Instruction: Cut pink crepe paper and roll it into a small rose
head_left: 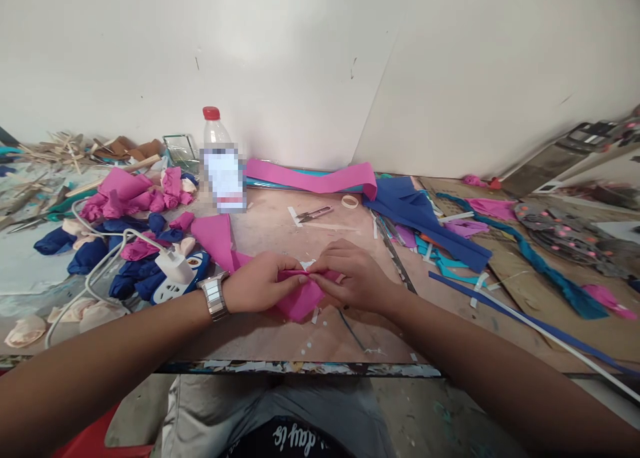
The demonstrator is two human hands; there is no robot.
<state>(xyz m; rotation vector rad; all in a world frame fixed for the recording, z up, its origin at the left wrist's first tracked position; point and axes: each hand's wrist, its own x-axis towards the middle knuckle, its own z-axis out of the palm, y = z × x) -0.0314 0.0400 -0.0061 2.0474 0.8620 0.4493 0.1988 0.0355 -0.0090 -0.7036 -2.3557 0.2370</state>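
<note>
Both hands meet over the near middle of the table on a pink fabric strip [300, 303]. My left hand [267, 281], with a metal watch at the wrist, pinches the strip's upper edge between thumb and fingers. Close against it, my right hand [353, 275] pinches the same edge, its thumb almost touching the left thumb. Part of the strip hangs below the fingers in a folded point. Another length of pink fabric [215, 238] runs out to the left behind my left hand. The fingers hide whatever lies inside the fold.
To the left lie rolled pink and blue fabric flowers [90, 255], a white charger [174, 266] with its cable, and a red-capped bottle [216, 128]. Beyond my hands are thread snips [316, 213] and a tape ring [349, 202]. Blue fabric strips [425, 218] and a white rod [555, 341] lie right.
</note>
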